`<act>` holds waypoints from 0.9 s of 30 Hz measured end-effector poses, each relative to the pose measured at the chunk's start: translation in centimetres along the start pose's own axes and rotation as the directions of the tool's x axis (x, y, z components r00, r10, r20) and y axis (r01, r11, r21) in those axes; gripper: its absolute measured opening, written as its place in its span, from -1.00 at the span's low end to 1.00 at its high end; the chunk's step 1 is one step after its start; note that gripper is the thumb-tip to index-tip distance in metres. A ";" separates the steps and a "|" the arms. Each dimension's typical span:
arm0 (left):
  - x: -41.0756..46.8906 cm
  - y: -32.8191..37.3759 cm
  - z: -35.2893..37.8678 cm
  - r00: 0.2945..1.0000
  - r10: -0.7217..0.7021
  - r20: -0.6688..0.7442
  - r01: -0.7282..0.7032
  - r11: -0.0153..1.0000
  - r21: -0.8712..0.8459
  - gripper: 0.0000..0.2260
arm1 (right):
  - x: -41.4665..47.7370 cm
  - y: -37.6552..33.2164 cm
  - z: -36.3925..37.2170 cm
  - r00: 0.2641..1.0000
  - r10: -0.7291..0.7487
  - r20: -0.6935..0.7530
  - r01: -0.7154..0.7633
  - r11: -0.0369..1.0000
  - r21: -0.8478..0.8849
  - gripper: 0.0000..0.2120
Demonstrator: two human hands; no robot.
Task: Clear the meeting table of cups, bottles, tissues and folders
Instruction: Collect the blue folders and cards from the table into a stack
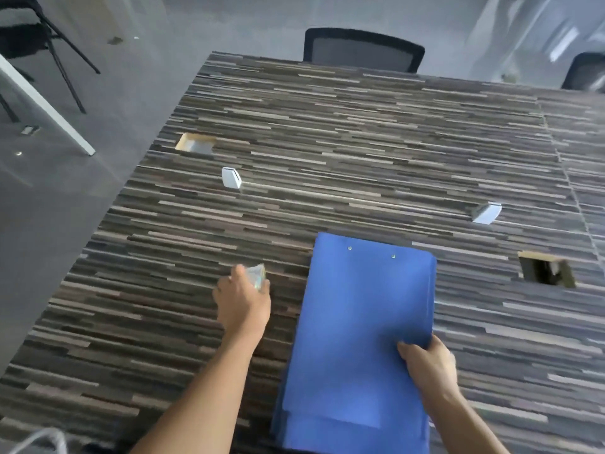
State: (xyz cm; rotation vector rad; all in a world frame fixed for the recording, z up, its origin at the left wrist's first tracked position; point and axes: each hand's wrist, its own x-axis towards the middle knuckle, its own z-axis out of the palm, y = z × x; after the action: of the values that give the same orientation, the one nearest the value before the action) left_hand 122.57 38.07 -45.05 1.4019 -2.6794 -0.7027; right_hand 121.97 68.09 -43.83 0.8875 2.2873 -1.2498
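1. Blue folders: a stack of several, their near ends staggered, lying lengthwise over the near part of the counter. The top cover shows two small metal rivets close to its far edge. Whether the stack rests on the surface or is raised slightly off it cannot be told.
2. Right hand: grips the right-hand edge of the folders, with the thumb curled onto the top cover and the fingers hidden beneath the stack.
3. Left hand: reaches forward just left of the folders, apart from them. Its fingers are curled round a small pale object, shiny and too blurred to identify, held at or just above the surface.
4. Counter: a wide top patterned in thin brown, grey and cream stripes, with a seam running down its right side.
5. White clips: two small upright pieces standing along the middle line, well apart from each other.
6. Cut-outs: two rectangular openings in the top, one at far left and one at right, beyond the folders.
7. Mesh-backed chairs: two at the far edge.
8. Grey floor: at left, bearing a black-legged chair and a slanting white leg
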 end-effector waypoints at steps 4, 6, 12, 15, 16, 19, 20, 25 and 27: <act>2.1 0.3 1.5 1.000 -0.006 0.030 0.003 0.996 0.088 -0.45 | -0.9 -1.1 1.2 0.999 0.032 -0.037 -0.036 0.996 -0.086 -0.90; 2.6 0.7 1.8 1.000 0.007 0.028 -0.011 0.991 0.132 -0.38 | -1.0 -1.3 1.3 0.997 0.054 -0.049 -0.057 0.996 -0.063 -0.89; 3.3 0.3 2.0 0.998 0.022 0.053 -0.028 0.995 0.100 -0.44 | -0.2 0.2 0.6 0.990 0.139 -0.023 -0.136 0.985 0.103 -0.67; 3.5 0.2 1.6 0.996 0.015 0.091 -0.022 0.997 0.078 -0.41 | -0.2 0.2 0.0 0.982 0.177 0.065 -0.186 0.963 0.195 -0.55; 3.6 0.2 1.4 0.995 0.011 0.103 -0.019 0.997 0.080 -0.38 | -0.3 0.0 -0.1 0.974 0.195 0.115 -0.216 0.953 0.213 -0.64; 3.3 -0.1 1.3 0.992 0.013 0.129 -0.024 0.996 0.085 -0.37 | -0.7 -0.4 -0.8 0.931 0.262 0.253 -0.318 0.923 0.215 -0.79; 3.2 -0.2 1.3 0.991 0.012 0.134 -0.024 0.996 0.084 -0.38 | -0.6 -0.3 -0.9 0.923 0.269 0.275 -0.332 0.917 0.220 -0.80; 3.1 -0.6 1.3 0.991 0.022 0.131 -0.032 0.997 0.074 -0.37 | -0.7 -0.4 -1.0 0.917 0.283 0.280 -0.353 0.904 0.243 -0.78; 3.1 -0.6 1.4 0.993 0.020 0.118 -0.028 0.997 0.065 -0.37 | -0.7 -0.5 -1.0 0.921 0.276 0.273 -0.347 0.902 0.257 -0.80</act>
State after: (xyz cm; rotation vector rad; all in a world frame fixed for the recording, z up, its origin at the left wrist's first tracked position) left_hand 120.88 35.81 -47.08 1.3816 -2.8300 -0.7220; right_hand 122.09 68.50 -42.60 1.0994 1.7168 -1.4850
